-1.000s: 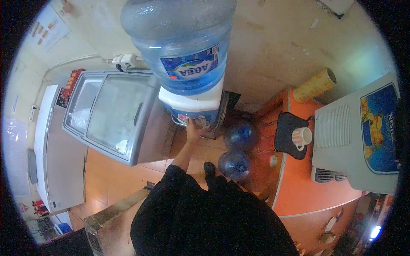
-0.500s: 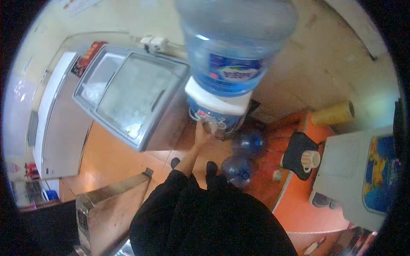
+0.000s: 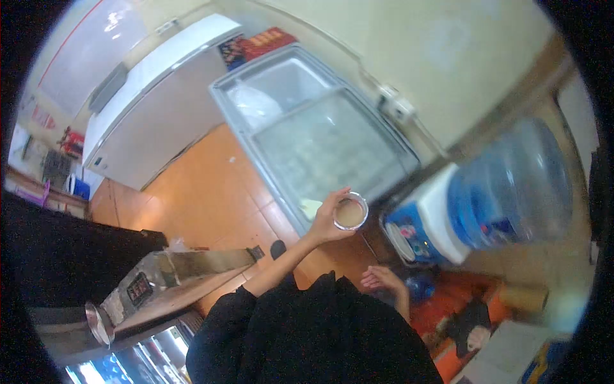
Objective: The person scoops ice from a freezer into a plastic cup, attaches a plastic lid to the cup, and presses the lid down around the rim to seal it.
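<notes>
By the freezer [image 3: 326,150], the left hand [image 3: 326,223] curls its fingers around the side of a glass [image 3: 350,212] of pale brown drink [image 3: 348,215], rim upward. The right hand [image 3: 383,280] hangs half-open below, fingers slightly bent, apart from the glass; the water dispenser [image 3: 422,230] stands to the right of both.

One head-worn camera, faces forward and steeply down. Wide round field, dark corners. Wearer's black clothing [image 3: 313,333] sits close to the lens, framed below glass-topped freezer [image 3: 332,144]; freezer lies farther off, viewed from above, aslant.
</notes>
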